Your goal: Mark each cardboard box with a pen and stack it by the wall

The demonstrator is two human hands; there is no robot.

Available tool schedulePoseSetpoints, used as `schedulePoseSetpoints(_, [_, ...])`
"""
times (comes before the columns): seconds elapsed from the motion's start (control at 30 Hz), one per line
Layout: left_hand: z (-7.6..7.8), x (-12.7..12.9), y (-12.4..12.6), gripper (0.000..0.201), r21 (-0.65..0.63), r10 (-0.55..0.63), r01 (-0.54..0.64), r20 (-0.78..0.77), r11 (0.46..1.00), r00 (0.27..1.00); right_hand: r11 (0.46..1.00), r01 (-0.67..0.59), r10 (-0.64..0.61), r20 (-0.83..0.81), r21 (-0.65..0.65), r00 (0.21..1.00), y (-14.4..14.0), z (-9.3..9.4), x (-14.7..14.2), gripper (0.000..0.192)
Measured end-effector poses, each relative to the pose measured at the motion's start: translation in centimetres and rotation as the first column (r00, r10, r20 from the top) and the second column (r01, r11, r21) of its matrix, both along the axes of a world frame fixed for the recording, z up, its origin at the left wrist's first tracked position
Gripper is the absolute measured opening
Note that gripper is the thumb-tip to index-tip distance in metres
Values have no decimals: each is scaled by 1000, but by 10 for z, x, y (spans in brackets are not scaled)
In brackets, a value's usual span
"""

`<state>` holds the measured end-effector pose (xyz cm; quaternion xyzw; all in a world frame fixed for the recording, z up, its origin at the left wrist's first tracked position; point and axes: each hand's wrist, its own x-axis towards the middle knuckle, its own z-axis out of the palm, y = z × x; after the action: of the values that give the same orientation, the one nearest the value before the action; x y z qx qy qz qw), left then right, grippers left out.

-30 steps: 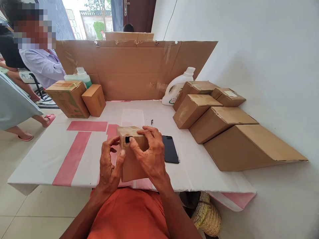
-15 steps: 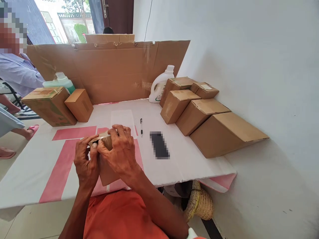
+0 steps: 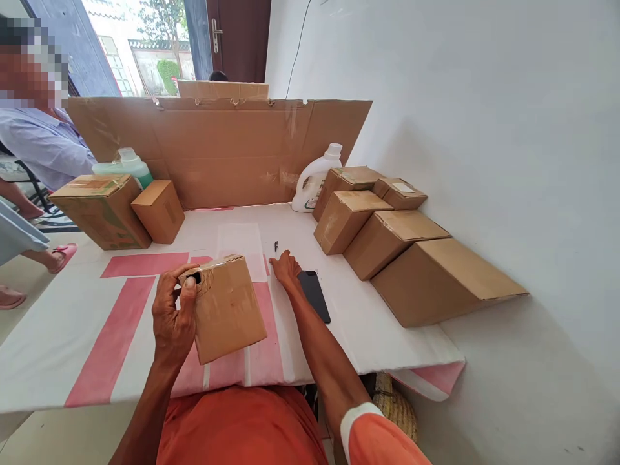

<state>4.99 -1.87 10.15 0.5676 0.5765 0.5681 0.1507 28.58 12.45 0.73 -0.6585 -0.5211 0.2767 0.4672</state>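
Surface: white tabletop point(image 3: 72, 336) with pink stripes, set against a white wall; a cardboard screen point(image 3: 217, 152) stands along the far edge.
Far left: a seated person in a pale shirt point(image 3: 43, 145), apart from the work; not handling anything on the tabletop.
Left rear: printed box point(image 3: 99, 210) and a smaller plain box point(image 3: 157, 210) just beside it; a green bottle point(image 3: 128, 165) stands behind them.
Left hand: left hand point(image 3: 172, 316) grips the small box point(image 3: 225, 307) by its left edge, fingers curled around it, thumb next to a small dark spot at the top corner.
Small box: held tilted, its near end out past the tabletop edge; flaps closed, clear tape visible across the top corner.
Centre: pen point(image 3: 276, 247) lies on the tabletop.
Right hand: right hand point(image 3: 285, 268) is stretched forward, off the small box, fingers loosely bent and holding nothing; fingertips near the pen, palm just beside the phone point(image 3: 314, 294).
Right: white jug point(image 3: 314, 181) at the rear, then a row of five closed boxes point(image 3: 387, 236) along the wall, largest nearest.
Progress: small box appears closed and taped; the pictures show no label or writing on its visible faces. The pen is not yet picked up.
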Motion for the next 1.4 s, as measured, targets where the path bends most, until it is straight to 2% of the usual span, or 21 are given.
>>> schedulePoseSetpoints(0.07, [2,-1,7,36,-10,-11,11,8,1000,1000,999,-19,16,-80,-34,997,5,5,3,25])
schedulePoseSetpoints(0.13, [4,-1,13,37,-24,-23,24,32,999,999,998,-42,32,-179,-55,983,7,18,9,28])
schedulePoseSetpoints(0.2, [5,-2,17,37,-41,-34,36,66,999,997,997,-61,48,-264,-41,963,5,38,15,41])
schedulePoseSetpoints(0.27, [6,-1,19,38,-50,-37,42,91,998,995,997,-68,74,-388,29,919,-9,64,18,46])
schedulePoseSetpoints(0.3, [5,-1,19,38,-51,-39,44,96,998,995,994,-72,102,-455,82,884,-20,78,16,46])
schedulePoseSetpoints(0.37, [5,2,18,38,-47,-49,54,99,997,994,955,-102,270,-670,280,691,-48,105,6,43])
schedulePoseSetpoints(0.4, [5,4,18,37,-43,-60,65,99,997,993,931,-158,352,-689,330,633,-63,116,-2,38])
schedulePoseSetpoints(0.5, [4,8,16,35,-23,-113,116,91,993,989,852,-351,523,-631,387,573,-102,135,-30,27])
schedulePoseSetpoints(0.57, [2,9,14,34,-3,-138,138,70,990,988,820,-391,572,-586,418,574,-115,137,-46,26])
schedulePoseSetpoints(0.67, [-3,10,11,34,22,-181,181,-3,983,983,817,-318,562,-546,480,621,-120,130,-59,22])
schedulePoseSetpoints(0.77, [-10,13,6,63,12,-249,252,-128,968,960,824,-272,529,-501,497,685,-119,121,-58,21])
schedulePoseSetpoints(0.83, [-14,15,4,76,-1,-288,291,-150,957,946,821,-277,526,-473,499,707,-121,116,-56,20])
schedulePoseSetpoints(0.97, [-17,15,5,70,0,-350,352,-90,936,932,818,-258,507,-432,514,746,-126,110,-55,19])
schedulePoseSetpoints(1.1, [-16,13,7,69,-10,-351,352,-83,936,933,827,-268,481,-377,494,791,-128,111,-58,19])
schedulePoseSetpoints(1.4, [-13,14,7,68,-17,-345,346,-118,938,931,812,-315,504,-319,492,803,-127,117,-58,18])
